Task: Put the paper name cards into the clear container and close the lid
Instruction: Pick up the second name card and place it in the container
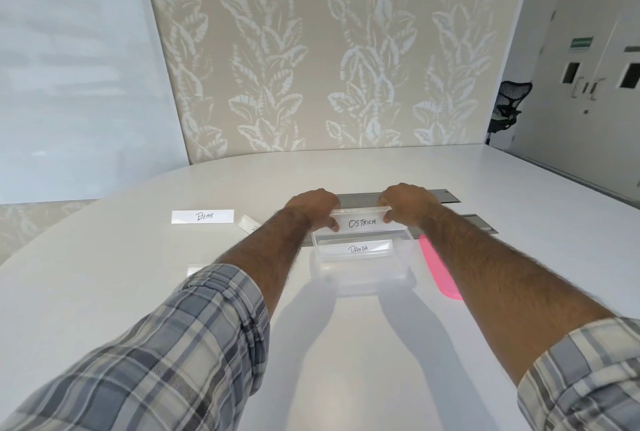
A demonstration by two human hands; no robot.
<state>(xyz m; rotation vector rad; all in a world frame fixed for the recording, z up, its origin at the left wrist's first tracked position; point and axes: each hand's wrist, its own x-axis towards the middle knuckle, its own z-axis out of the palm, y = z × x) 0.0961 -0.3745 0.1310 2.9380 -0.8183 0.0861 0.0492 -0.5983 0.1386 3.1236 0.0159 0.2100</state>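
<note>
Our left hand [313, 205] and right hand [405, 202] pinch the OSTRICH card [362, 222] by its ends above the clear container [363, 271], PANDA card [358, 248] inside below them

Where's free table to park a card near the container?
Bare table on the near side of the clear container, between the forearms. Also open beyond the BEAR card. Crowded: both hands at the far rim holding the OSTRICH card; pink lid lies to the right.
</note>
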